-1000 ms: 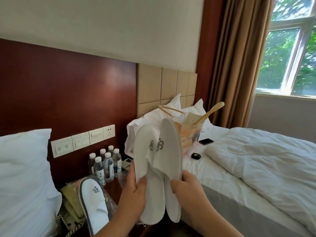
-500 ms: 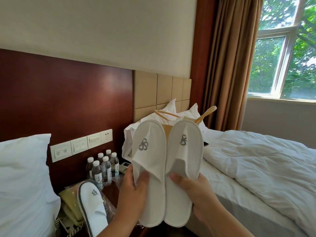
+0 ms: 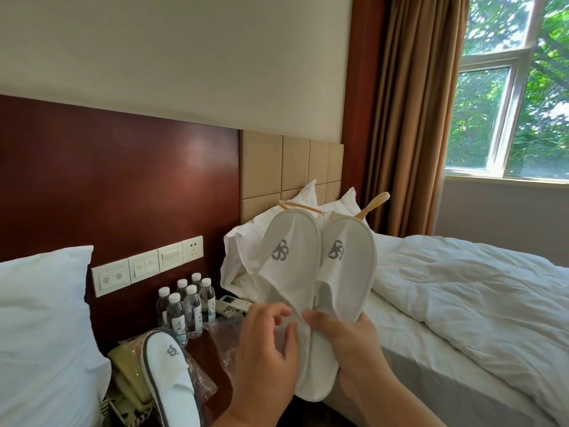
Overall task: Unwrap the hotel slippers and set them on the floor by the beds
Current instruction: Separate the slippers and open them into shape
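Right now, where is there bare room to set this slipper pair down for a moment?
Free: the flat sheet on the right-hand bed, bordered by the rumpled duvet, the pillows and the mattress edge. Crowded: the nightstand, packed with water bottles, remote control, plastic wrap and a grey-trimmed slipper. The floor between the beds is out of view.

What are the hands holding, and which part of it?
The left hand grips the left slipper, the right hand the right slipper, each at the heel half just below the toe cover, toes up.
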